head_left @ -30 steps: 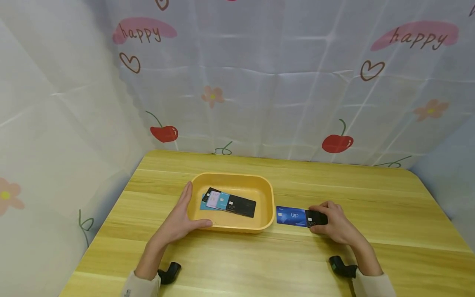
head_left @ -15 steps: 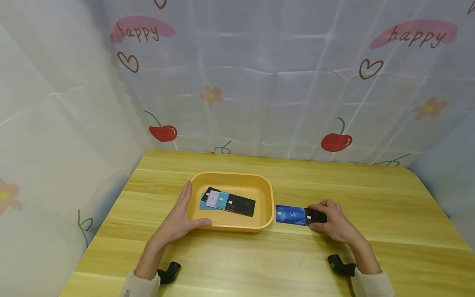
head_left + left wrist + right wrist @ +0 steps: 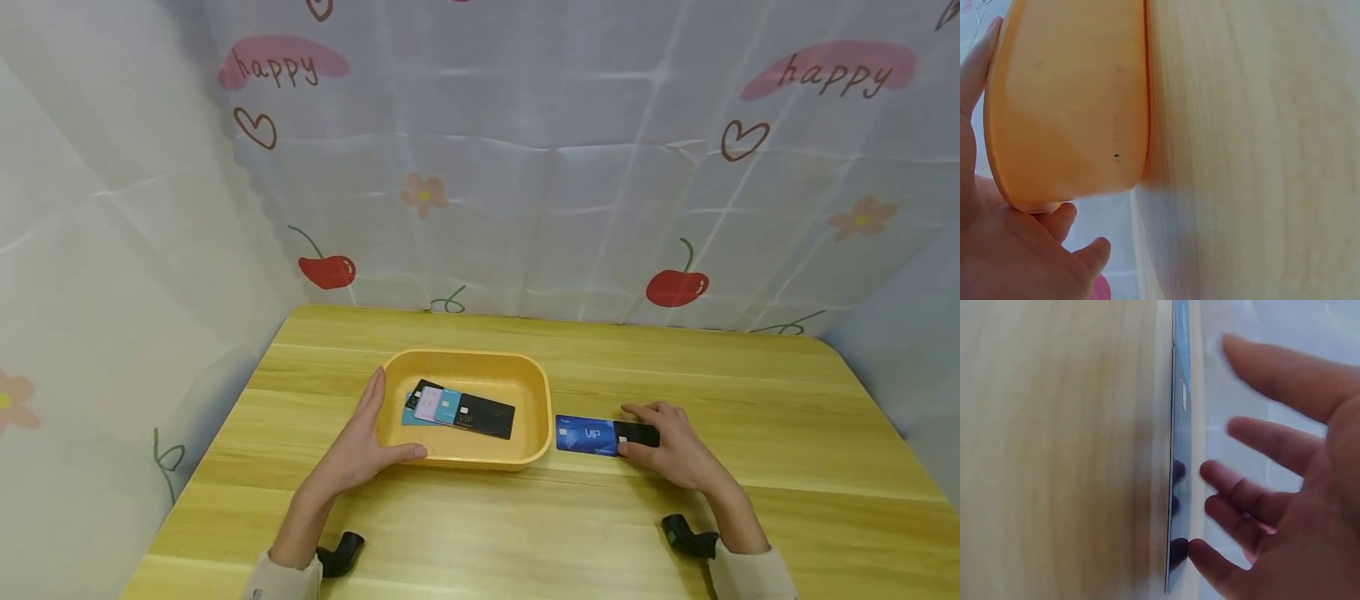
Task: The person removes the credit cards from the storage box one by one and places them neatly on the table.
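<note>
Resting on the worktop [image 3: 750, 400], the right hand [image 3: 671, 450] lies over a black card [image 3: 637, 432], its fingers bent down onto the card's top face and the thumb at the near edge. In the right wrist view the fingertips [image 3: 1200, 550] touch the face of the black card [image 3: 1179, 487], which lies flat on the wood; whether the card is pinched or only pressed cannot be told, and the hand is not clenched. The left end of the black card overlaps the right end of a blue card [image 3: 587, 435] marked VIP, which lies flat on the worktop just right of a yellow tray [image 3: 536, 400].

The left hand [image 3: 358, 446] is released and flat against the tray's left wall, its fingers straight along the side and the thumb stretched along the near rim. From the left wrist the palm [image 3: 1004, 250] meets the tray's [image 3: 1066, 106] outer corner, with one finger laid up the wall.

Inside the tray several cards lie fanned and overlapping: a black VIP card [image 3: 486, 415] on the right, a teal one [image 3: 448, 406] next to it, a pale pink one [image 3: 431, 402] further left, and more dark and blue edges beneath.

A printed cloth [image 3: 525, 167] with cherries, hearts and the word happy hangs behind the worktop.
</note>
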Action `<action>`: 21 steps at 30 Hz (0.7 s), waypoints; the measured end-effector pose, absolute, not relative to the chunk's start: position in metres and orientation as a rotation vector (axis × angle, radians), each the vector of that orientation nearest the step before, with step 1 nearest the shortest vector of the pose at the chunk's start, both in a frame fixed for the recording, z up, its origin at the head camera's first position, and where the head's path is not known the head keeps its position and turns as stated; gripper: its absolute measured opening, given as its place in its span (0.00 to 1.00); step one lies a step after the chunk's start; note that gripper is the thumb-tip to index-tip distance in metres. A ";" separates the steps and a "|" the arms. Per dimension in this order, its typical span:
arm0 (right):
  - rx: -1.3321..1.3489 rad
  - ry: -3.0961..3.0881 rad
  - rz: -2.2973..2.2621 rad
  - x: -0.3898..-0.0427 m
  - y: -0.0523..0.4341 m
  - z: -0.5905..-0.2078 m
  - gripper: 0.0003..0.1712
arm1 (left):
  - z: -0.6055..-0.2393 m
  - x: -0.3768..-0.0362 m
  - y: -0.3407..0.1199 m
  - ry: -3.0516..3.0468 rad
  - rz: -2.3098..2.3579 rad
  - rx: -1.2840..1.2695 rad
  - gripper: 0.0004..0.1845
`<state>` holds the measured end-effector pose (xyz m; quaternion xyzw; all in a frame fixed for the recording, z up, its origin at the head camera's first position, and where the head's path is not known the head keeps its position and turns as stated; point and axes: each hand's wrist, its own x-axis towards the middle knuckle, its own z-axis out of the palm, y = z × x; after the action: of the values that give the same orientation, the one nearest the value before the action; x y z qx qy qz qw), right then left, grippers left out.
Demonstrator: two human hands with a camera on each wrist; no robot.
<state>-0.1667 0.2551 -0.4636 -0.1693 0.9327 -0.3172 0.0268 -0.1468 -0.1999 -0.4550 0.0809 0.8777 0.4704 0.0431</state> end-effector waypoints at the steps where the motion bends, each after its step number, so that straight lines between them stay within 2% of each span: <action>1: -0.519 2.885 -1.006 -0.167 0.254 -0.462 0.35 | -0.455 -0.147 -0.200 2.685 1.435 0.247 0.69; 8: -0.556 2.870 -1.246 -0.165 0.240 -0.451 0.37 | -0.457 -0.148 -0.202 2.713 1.376 0.241 0.69; 21: -0.722 2.817 -1.429 -0.153 0.204 -0.433 0.30 | -0.461 -0.148 -0.202 2.699 1.418 0.262 0.69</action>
<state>-0.1530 0.2043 -0.4334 -0.2224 0.8684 -0.4405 -0.0493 -0.1477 -0.2018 -0.4614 0.0855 0.8813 0.4630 0.0408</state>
